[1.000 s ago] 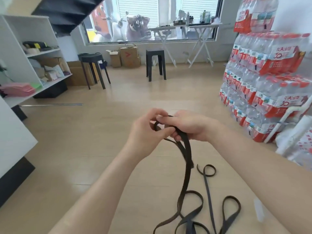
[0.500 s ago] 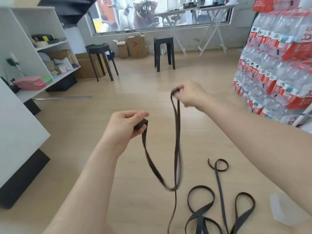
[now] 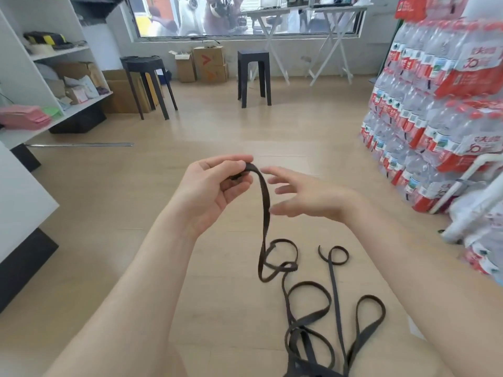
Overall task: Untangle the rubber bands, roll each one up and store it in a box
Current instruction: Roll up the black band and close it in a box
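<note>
When viewed past both bare forearms: shrink-wrapped red-labelled water-bottle packs (image 3: 441,112) stacked at R, black plastic stools (image 3: 254,74) & brown cardboard boxes (image 3: 209,63) at back, white shelf unit (image 3: 68,50) at L. Tangle of further dark bands (image 3: 334,295) cut off by bottom edge. Right hand (image 3: 307,197) blurred, fingers spread loose, just beside dark brown flat rubber band (image 3: 265,210); contact unclear. Left hand (image 3: 215,191) pinches band's top end btw thumb & fingers. Thin, flat, hangs to pale wood floor (image 3: 217,131), coils into loops there.
</note>
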Demonstrator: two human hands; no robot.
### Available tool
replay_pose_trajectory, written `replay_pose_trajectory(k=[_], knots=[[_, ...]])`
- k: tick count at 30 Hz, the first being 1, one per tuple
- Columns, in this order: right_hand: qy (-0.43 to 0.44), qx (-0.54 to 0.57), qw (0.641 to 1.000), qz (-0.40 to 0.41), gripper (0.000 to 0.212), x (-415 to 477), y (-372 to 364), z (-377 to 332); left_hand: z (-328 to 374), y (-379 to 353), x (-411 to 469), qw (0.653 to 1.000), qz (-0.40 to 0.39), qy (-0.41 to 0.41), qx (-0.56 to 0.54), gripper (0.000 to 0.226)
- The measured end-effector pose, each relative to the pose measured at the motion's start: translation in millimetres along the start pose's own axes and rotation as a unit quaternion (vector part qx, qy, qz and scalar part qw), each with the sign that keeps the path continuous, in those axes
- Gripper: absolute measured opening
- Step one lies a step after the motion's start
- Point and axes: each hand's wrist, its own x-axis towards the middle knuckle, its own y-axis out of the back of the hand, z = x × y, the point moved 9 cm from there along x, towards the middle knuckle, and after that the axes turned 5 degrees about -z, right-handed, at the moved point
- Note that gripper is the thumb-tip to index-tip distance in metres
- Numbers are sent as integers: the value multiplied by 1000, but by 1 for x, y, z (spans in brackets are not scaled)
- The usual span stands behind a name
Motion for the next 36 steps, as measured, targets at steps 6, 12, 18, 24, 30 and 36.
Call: replay_pose_trajectory(k=[6, 12, 18, 24, 30, 36], knots=[[-57, 44, 992, -101, 53, 15, -119, 58, 23, 10, -7, 991, 23, -42, -127, 24], [-195, 44, 980, 27, 65, 12, -153, 177, 8, 102, 5, 946, 147, -15, 288, 29], [-312, 43, 949, -6, 68, 6, -188, 283, -216, 155, 14, 803, 5, 171, 571, 34], [-366, -49, 928, -49, 58, 4, -218, 355, -403, 104, 11, 694, -242, 190, 651, 47], [-345, -128, 929, -38, 62, 8, -206, 381, -493, 40, 1, 630, -379, 134, 664, 64], [-314, -155, 934, -70, 59, -1, -197, 391, -504, 44, 4, 659, -336, 87, 668, 38]])
